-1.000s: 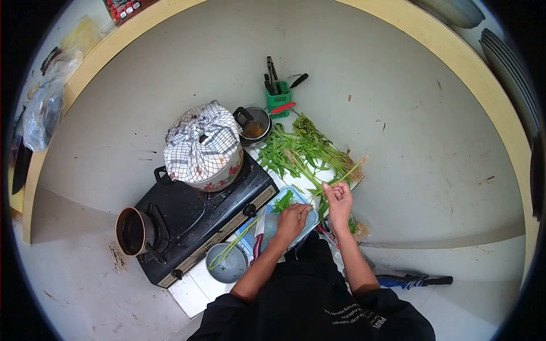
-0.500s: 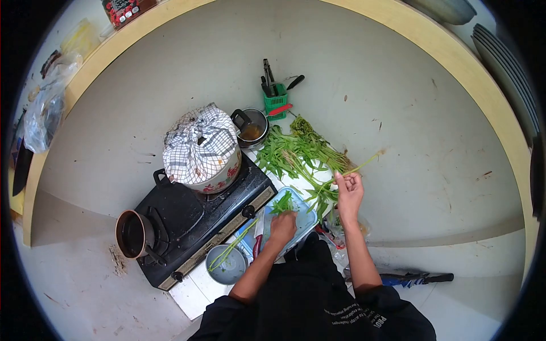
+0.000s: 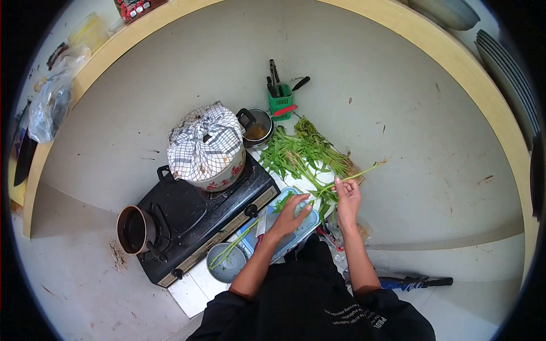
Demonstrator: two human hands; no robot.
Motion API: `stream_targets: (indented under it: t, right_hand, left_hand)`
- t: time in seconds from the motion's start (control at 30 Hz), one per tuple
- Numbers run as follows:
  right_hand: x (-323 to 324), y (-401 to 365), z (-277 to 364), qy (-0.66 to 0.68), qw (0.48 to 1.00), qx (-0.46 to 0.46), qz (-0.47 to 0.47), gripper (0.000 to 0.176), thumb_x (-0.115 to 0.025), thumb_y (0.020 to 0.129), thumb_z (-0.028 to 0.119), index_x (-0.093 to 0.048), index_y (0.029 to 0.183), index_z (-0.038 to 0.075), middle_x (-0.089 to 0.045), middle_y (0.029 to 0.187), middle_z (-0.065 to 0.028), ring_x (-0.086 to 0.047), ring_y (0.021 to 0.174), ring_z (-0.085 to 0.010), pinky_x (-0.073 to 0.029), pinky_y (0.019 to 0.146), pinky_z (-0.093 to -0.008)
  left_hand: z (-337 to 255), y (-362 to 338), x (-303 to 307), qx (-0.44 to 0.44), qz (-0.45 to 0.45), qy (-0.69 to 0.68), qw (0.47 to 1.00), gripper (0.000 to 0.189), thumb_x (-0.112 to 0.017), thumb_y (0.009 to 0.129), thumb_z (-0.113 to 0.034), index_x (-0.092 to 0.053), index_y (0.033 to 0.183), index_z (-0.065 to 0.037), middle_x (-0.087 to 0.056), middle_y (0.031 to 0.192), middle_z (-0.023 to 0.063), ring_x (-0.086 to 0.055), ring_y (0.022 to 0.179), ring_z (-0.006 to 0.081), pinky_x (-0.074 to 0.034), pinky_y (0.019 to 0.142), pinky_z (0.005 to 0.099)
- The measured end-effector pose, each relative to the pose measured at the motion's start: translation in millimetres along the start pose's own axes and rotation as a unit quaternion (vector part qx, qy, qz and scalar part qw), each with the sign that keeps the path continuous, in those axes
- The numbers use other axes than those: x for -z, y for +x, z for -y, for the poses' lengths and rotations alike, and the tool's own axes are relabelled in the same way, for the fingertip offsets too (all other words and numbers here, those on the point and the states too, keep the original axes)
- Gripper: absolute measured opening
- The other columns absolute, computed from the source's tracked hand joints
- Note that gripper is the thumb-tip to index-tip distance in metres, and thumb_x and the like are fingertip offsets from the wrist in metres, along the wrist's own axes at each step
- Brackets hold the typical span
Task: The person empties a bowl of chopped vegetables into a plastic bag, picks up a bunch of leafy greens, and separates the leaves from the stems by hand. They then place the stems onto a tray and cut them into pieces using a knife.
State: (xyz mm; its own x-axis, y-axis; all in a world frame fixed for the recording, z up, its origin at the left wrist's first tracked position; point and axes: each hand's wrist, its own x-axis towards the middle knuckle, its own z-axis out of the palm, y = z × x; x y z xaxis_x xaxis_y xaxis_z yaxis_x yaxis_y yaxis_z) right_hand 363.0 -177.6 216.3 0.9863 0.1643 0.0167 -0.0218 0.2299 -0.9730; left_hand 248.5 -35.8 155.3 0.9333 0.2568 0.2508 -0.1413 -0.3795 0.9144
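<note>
Leafy stem [image 3: 367,171] pinched between the thumb and curled fingers of the right hand [image 3: 348,202], just right of the blue tray [image 3: 311,228], root end pointing outward. Newly changed: left hand [image 3: 289,220] over the tray, unfolded from a closed curl into a loose spread, thumb and forefinger well parted, nothing visibly gripped; hence apparent hold on the stem by the right hand alone. Beyond the tray, piled greens [image 3: 310,149]. On the dark shirt [image 3: 284,310] nearer than the tray, "PRO" legible, smaller print unclear; no readable brand.
</note>
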Motion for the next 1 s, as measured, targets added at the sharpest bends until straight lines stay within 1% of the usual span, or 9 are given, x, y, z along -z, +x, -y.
stream_targets:
  t: [0.13,0.23,0.43,0.53,0.63,0.67,0.73,0.83,1.0]
  right_hand:
    - [-5,-5,0,0.003,1.0,-0.015,0.009,0.018,-0.069,0.095,0.016,-0.055,0.09,0.008,-0.062,0.079,-0.0011,-0.057,0.074,-0.0077,-0.042,0.071,-0.0215]
    - [-6,-6,0,0.001,1.0,-0.017,0.009,0.018,-0.07,0.095,0.016,-0.054,0.09,0.008,-0.061,0.078,-0.0007,-0.057,0.074,-0.008,-0.042,0.071,-0.0215]
    - [-5,-6,-5,0.009,1.0,0.004,0.007,0.018,-0.07,0.094,0.013,-0.053,0.091,0.007,-0.06,0.079,-0.0009,-0.057,0.073,-0.0084,-0.043,0.071,-0.0224]
    - [-7,-9,-7,0.003,1.0,0.024,0.002,0.017,-0.069,0.094,0.011,-0.053,0.092,0.007,-0.06,0.08,-0.0011,-0.057,0.074,-0.0083,-0.044,0.071,-0.0227]
    - [-6,-5,11,0.01,0.997,0.078,-0.024,0.015,-0.067,0.094,0.006,-0.052,0.092,0.004,-0.06,0.081,-0.0018,-0.057,0.075,-0.0084,-0.045,0.071,-0.0227]
    - [-5,1,20,0.016,0.994,0.103,-0.036,0.014,-0.066,0.094,0.004,-0.052,0.092,0.003,-0.06,0.081,-0.0021,-0.058,0.076,-0.0085,-0.046,0.071,-0.0227]
    - [-1,11,38,-0.006,0.994,0.102,-0.024,0.013,-0.066,0.094,0.003,-0.052,0.092,0.003,-0.059,0.082,-0.0021,-0.057,0.076,-0.0086,-0.046,0.072,-0.0226]
    - [6,14,40,-0.024,0.996,0.081,-0.009,0.014,-0.068,0.094,0.006,-0.054,0.093,0.004,-0.06,0.082,-0.0018,-0.057,0.076,-0.0083,-0.045,0.072,-0.022]
    - [4,-4,2,-0.037,0.999,0.013,0.034,0.015,-0.07,0.093,0.01,-0.056,0.095,0.004,-0.061,0.081,-0.0003,-0.056,0.076,-0.0064,-0.044,0.07,-0.0208]
  left_hand:
    - [1,2,-15,-0.029,-0.023,0.015,0.999,0.027,-0.061,0.097,-0.015,-0.065,0.118,0.002,-0.067,0.108,0.0171,-0.063,0.101,0.0269,-0.048,0.09,0.0351]
    - [4,1,-16,0.027,-0.012,-0.005,1.0,0.021,-0.062,0.097,-0.015,-0.07,0.106,0.002,-0.069,0.096,0.0147,-0.066,0.091,0.0259,-0.05,0.083,0.0341]
    - [1,-1,-13,0.008,-0.029,0.048,0.998,0.016,-0.061,0.096,-0.012,-0.073,0.096,0.0,-0.069,0.087,0.0154,-0.065,0.079,0.0301,-0.05,0.073,0.0375]
    - [8,-4,-16,-0.002,-0.027,0.105,0.994,0.016,-0.061,0.094,-0.014,-0.073,0.093,-0.002,-0.069,0.087,0.0162,-0.066,0.079,0.0336,-0.051,0.072,0.0406]
    - [24,-17,-16,0.064,0.015,0.187,0.98,0.018,-0.062,0.094,-0.017,-0.073,0.093,-0.003,-0.07,0.091,0.017,-0.066,0.086,0.0362,-0.051,0.076,0.0444]
    - [33,-24,-18,0.087,0.001,0.163,0.983,0.019,-0.06,0.094,-0.018,-0.073,0.093,-0.004,-0.069,0.09,0.0169,-0.065,0.087,0.0371,-0.05,0.078,0.0456]
    - [53,-36,-23,0.129,-0.022,0.114,0.985,0.021,-0.057,0.095,-0.018,-0.072,0.092,-0.004,-0.068,0.09,0.0168,-0.064,0.089,0.0387,-0.05,0.083,0.0478]
    - [66,-31,-19,0.157,-0.038,0.166,0.973,0.024,-0.053,0.097,-0.02,-0.071,0.102,-0.003,-0.067,0.093,0.0205,-0.063,0.09,0.0413,-0.049,0.085,0.048]
    - [78,-10,-12,0.185,-0.032,0.195,0.963,0.032,-0.05,0.1,-0.021,-0.065,0.113,0.004,-0.062,0.113,0.0256,-0.058,0.108,0.0425,-0.047,0.091,0.0502]
